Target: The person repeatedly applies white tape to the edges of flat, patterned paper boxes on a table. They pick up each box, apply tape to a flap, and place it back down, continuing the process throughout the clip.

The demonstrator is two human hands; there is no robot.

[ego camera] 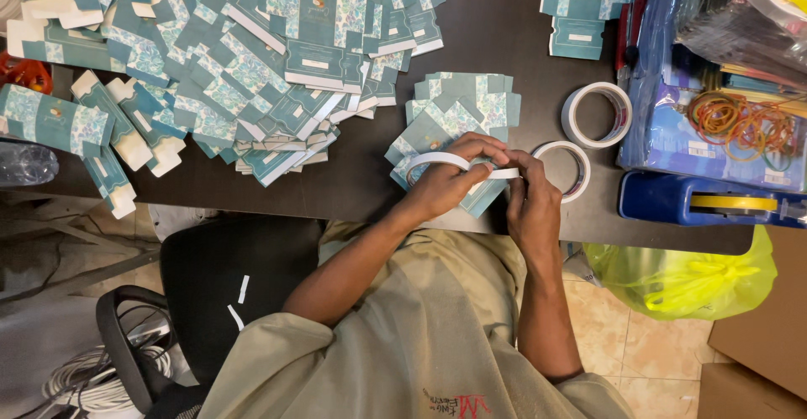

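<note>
Gripping a white roll of double-sided tape [433, 165], the left hand [450, 182] holds it above the dark bench [353, 185] edge, while the right hand [531, 200] pinches its free strip [502, 173]. Uneven pulling could twist the strip onto itself or the flat teal patterned carton blanks [458, 116] beneath.

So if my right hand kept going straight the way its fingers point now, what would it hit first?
The right hand points up the table, so it would probably first meet the tape roll lying just beyond its fingertips, then the bigger roll. Depth is hard to judge from above.
</note>
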